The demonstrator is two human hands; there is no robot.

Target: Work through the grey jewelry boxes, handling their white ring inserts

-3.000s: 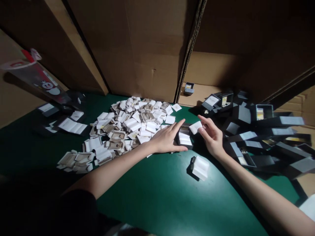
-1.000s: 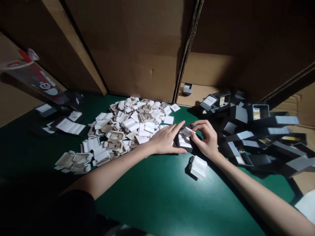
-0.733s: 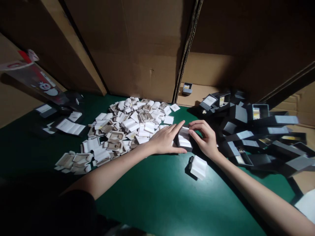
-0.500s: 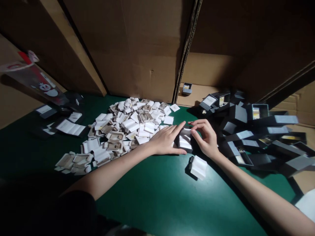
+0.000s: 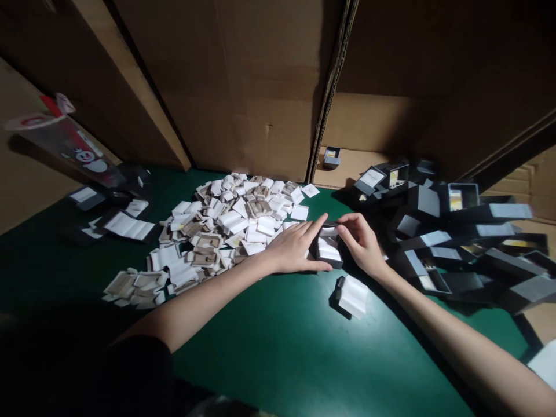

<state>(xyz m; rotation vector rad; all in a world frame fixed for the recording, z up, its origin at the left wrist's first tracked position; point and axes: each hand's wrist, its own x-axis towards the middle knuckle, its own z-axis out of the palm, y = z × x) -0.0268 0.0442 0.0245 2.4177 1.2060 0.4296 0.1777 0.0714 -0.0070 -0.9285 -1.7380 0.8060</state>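
Nearest, a white folded insert [image 5: 354, 296] lay on the tabletop [image 5: 295, 341]. Beyond it, a black box [image 5: 333, 264] containing white paper [image 5: 329, 249] sat between the hands: the left hand [image 5: 291, 249] spread wide alongside, the right hand [image 5: 360, 240] curled at its rim, its grip unclear. Farther, a small box [image 5: 331, 159] held something yellow-and-white.

Blk box [image 5: 335, 264] btwn hands [image 5: 293, 249]; wht pile [image 5: 232, 223] blocks L, boxes [image 5: 423, 201] R; nr table [image 5: 282, 336] passable.

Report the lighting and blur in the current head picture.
Head view: pale glare on the green table, dark shadow beside the right forearm; head view, toward the sides: cup and dark boxes look smeared, the small box near the middle clearer.
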